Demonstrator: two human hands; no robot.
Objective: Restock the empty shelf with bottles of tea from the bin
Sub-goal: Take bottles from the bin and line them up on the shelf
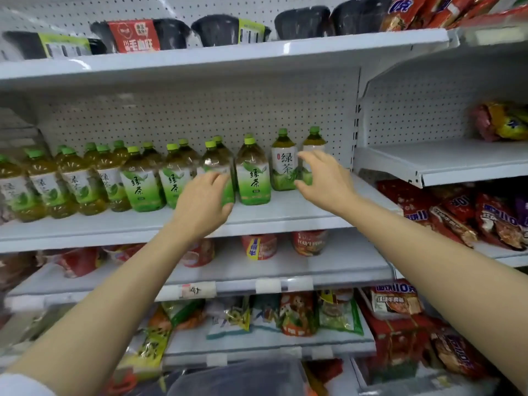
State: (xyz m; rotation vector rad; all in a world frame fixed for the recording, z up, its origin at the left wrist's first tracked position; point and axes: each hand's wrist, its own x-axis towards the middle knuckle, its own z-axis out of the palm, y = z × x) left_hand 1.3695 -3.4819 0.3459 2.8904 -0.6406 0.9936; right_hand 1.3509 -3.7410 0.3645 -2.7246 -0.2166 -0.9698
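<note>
Several green tea bottles with green caps stand in rows on the white middle shelf (285, 208). My left hand (201, 204) grips one front-row bottle (221, 164) near the shelf's middle, fingers and thumb curled round its label. My right hand (323, 178) is up at the rightmost bottle (313, 141), fingers and thumb spread round its lower half; the hand hides the label, and I cannot tell whether it touches the bottle. Just left of it stands another upright bottle (283, 161). The bin (237, 378) shows as a dark shape at the bottom edge.
The shelf above holds black bowls (217, 30) and a red pack. Cup noodles (260, 245) and snack bags fill the lower shelves. To the right, a separate shelf bay (457, 164) holds red snack packs below. Bare shelf shows right of the last bottle.
</note>
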